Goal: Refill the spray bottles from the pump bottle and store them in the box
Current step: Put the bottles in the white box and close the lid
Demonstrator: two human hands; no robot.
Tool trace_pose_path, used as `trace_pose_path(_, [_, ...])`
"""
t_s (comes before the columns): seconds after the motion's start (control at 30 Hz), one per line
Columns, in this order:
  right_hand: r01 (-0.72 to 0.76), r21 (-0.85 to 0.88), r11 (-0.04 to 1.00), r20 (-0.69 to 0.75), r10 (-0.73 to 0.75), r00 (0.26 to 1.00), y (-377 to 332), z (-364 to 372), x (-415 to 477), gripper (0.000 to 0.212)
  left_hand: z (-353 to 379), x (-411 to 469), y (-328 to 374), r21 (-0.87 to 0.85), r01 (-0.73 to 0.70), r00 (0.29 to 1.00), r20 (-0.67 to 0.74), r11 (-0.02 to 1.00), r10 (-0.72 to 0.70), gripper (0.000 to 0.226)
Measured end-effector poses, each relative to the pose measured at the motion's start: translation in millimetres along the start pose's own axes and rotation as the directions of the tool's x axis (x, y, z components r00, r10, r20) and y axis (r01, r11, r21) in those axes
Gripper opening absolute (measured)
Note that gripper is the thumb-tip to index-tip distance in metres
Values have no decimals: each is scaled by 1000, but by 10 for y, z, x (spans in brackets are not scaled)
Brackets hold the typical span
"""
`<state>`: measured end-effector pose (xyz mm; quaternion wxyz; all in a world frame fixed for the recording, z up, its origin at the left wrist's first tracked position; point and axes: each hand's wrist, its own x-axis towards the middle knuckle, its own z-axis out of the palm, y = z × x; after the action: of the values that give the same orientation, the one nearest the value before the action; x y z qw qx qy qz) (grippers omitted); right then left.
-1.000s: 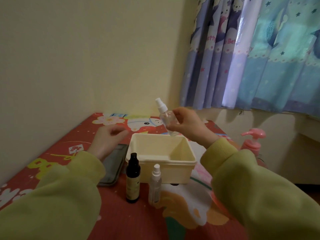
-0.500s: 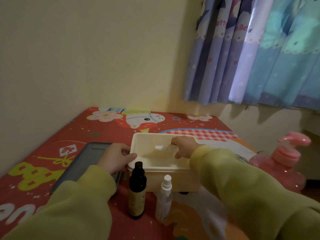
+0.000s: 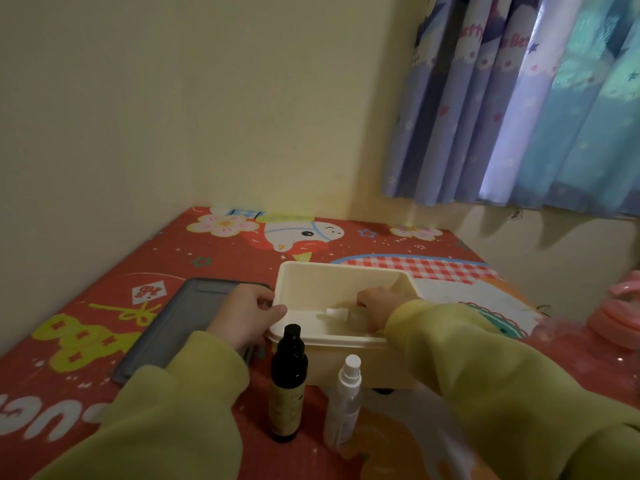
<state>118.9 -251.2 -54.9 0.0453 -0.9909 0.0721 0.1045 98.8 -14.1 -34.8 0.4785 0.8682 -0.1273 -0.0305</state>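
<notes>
A cream box [image 3: 346, 271] stands open on the red table. My right hand [image 3: 377, 303] reaches down inside it and holds a clear spray bottle [image 3: 337, 313] that lies on its side near the bottom, cap pointing left. My left hand [image 3: 246, 313] grips the box's left rim. In front of the box stand a dark spray bottle [image 3: 287, 386] with a black cap and a clear spray bottle [image 3: 344, 400] with a white cap. The pink pump bottle [image 3: 620, 313] is at the far right edge, partly cut off.
A grey lid or tray [image 3: 180, 323] lies flat left of the box, partly under my left hand. The table [image 3: 104, 306] has a red cartoon cloth and meets the wall at the left and back. Blue curtains [image 3: 519, 98] hang at the right.
My right hand has brought the clear spray bottle down from above the box into it and laid it on its side. My left hand has moved onto the box's left rim.
</notes>
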Motion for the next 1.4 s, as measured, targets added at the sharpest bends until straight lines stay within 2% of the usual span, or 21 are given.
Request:
trace_pose_path(0.13, [8,-44,999,-14,-9,1000,-27,-40,-51,43,-3,16,-3,31,-3,1000,9,1000,2,23])
trace_pose_path(0.23, [54,-7,999,-65,-55,996,-69,-162,-166,46,-7,19,0,46,7,1000,-2,999,-7,22])
trace_pose_path(0.33, [152,56,987,-207,-137,969,-172,-382,-362,43,-8,42,-15,40,35,999,-10,999,-35,24])
trace_pose_path(0.43, [247,184,951,-428,-149,892,-259,-548,-639,27,16,-19,-25,-35,52,997,-50,998,-54,36])
trace_pose_path(0.5, [303,279,911,-540,-112,834,-267,-573,-844,22,26,-162,-13,-56,-15,974,-225,998,2,34])
trace_pose_path(0.53, [331,323,886,-572,-96,815,-257,-556,-950,21,27,-268,-1,-73,-85,935,-349,994,54,30])
trace_pose_path(0.6, [356,396,846,-577,-73,814,-229,-466,-1151,21,25,-536,21,-100,-268,812,-558,958,169,18])
trace_pose_path(0.63, [356,420,835,-555,-74,829,-210,-394,-1248,23,36,-702,22,-82,-360,757,-608,929,239,14])
trace_pose_path(0.7, [346,444,826,-477,-108,872,-179,-234,-1402,25,132,-1005,12,-51,-479,732,-573,876,367,17])
trace_pose_path(0.77, [343,452,823,-421,-143,896,-171,-83,-1536,31,291,-1283,-7,-1,-525,764,-441,851,470,23])
trace_pose_path(0.87, [375,523,766,-493,-87,866,-169,55,-1651,33,567,-1455,-82,142,-548,798,-206,825,566,26])
trace_pose_path(0.93, [388,566,727,-532,-37,846,-177,130,-1693,29,685,-1458,-119,197,-484,848,-135,853,512,22])
trace_pose_path(1.03, [339,617,710,-430,-56,901,-203,302,-1703,27,768,-1411,-140,224,-310,946,-26,924,324,30])
trace_pose_path(1.1, [311,633,709,-321,-126,939,-236,427,-1686,35,802,-1379,-123,236,-276,959,0,932,284,29])
trace_pose_path(1.17, [313,640,702,-257,-188,948,-274,506,-1678,34,830,-1354,-122,211,-285,957,1,935,291,23])
trace_pose_path(1.27, [348,621,702,-273,-222,936,-312,553,-1700,25,854,-1350,-127,172,-299,953,15,938,302,17])
trace_pose_path(1.4, [378,649,661,-357,-174,918,-320,479,-1810,26,801,-1396,-24,97,-375,924,-41,922,380,14])
